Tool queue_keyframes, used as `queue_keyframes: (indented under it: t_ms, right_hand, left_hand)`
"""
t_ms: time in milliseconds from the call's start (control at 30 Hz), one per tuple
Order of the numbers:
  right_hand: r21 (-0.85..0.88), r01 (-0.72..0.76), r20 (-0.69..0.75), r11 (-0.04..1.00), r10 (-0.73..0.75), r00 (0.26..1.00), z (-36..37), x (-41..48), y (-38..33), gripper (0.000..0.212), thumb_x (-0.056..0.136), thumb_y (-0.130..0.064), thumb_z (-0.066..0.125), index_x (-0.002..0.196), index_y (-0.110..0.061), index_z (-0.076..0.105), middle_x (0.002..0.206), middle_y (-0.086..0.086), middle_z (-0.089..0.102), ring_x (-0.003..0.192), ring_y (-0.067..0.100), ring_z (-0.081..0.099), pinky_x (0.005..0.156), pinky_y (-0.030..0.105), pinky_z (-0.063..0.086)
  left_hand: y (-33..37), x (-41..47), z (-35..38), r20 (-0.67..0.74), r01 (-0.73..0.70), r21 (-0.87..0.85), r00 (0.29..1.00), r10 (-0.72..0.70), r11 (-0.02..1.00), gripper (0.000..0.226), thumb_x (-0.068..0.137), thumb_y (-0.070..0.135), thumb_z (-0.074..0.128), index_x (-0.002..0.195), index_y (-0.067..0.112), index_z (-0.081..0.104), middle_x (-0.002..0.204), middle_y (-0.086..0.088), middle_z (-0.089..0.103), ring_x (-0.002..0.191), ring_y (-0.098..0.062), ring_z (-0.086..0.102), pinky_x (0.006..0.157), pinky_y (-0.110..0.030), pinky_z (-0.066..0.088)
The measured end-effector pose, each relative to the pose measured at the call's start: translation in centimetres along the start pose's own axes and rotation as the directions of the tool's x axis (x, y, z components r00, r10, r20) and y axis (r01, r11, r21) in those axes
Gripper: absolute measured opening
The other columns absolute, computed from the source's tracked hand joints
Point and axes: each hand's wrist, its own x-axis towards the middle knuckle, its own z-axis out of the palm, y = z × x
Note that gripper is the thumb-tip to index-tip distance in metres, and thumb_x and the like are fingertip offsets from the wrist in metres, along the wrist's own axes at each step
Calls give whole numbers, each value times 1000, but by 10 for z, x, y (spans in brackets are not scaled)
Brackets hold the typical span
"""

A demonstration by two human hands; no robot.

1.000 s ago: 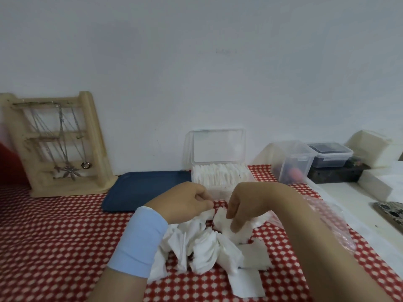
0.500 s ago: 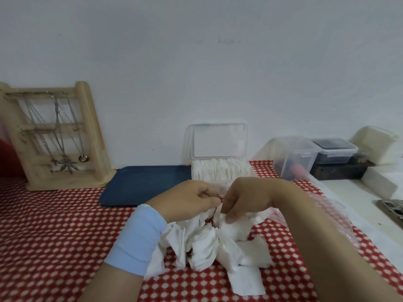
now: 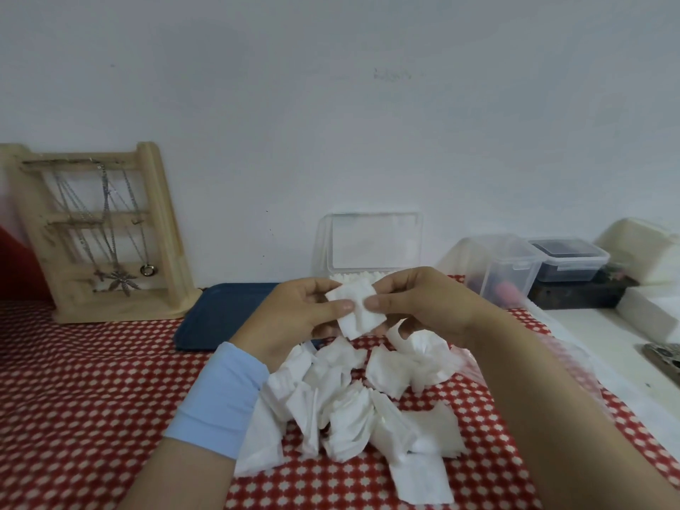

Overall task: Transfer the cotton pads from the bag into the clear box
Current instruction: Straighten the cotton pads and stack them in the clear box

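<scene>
Hands have come up off the heap since a moment ago: the left hand (image 3: 298, 314) and right hand (image 3: 415, 303) now pinch one square white cotton pad (image 3: 356, 309) between thumbs and fingers, held in the air above the loose pile of white cotton pads (image 3: 353, 406). Before, both were down among that pile. Judged from this, one pad is singled out and ready to go into the clear plastic box with its lid raised (image 3: 371, 244), which stands just behind the hands and already holds a row of pads. The crumpled clear plastic bag (image 3: 574, 366) lies to the right of the pile. Everything rests on a red-and-white patterned tablecloth (image 3: 73, 380) against a plain white wall (image 3: 331, 104); a dark blue tray (image 3: 224, 311) and a wooden jewellery stand (image 3: 99, 233) sit to the left.
</scene>
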Motion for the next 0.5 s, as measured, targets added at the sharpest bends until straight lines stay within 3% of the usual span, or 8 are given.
queue_keyframes:
  t_ms: [200, 367, 500]
  right_hand:
    - [242, -53, 21, 969, 49, 999, 6, 4, 0, 18, 91, -24, 70, 102, -12, 78, 103, 12, 77, 75, 16, 72, 59, 24, 51]
    - [367, -78, 25, 927, 74, 997, 6, 8, 3, 34, 81, -27, 73, 111, -10, 76, 101, 8, 76, 71, 14, 67, 56, 23, 51]
    - [434, -90, 10, 896, 95, 995, 8, 9, 5, 20, 96, -19, 64, 109, -9, 75, 98, 9, 76, 72, 17, 68, 54, 24, 52]
  left_hand:
    - [-5, 4, -5, -13, -7, -126, 1000, 5, 992, 19, 92, 5, 69, 109, 11, 75, 80, 0, 73, 60, -9, 49, 55, -15, 49]
    - [-6, 8, -8, -42, 1, -269, 999, -13, 963, 22, 91, 0, 68, 107, 12, 76, 96, -3, 77, 72, -8, 64, 60, -14, 52]
    - [-6, 8, -9, -56, 19, -325, 998, -39, 946, 18, 91, 1, 67, 107, 8, 73, 90, -2, 78, 64, -4, 67, 56, -14, 52]
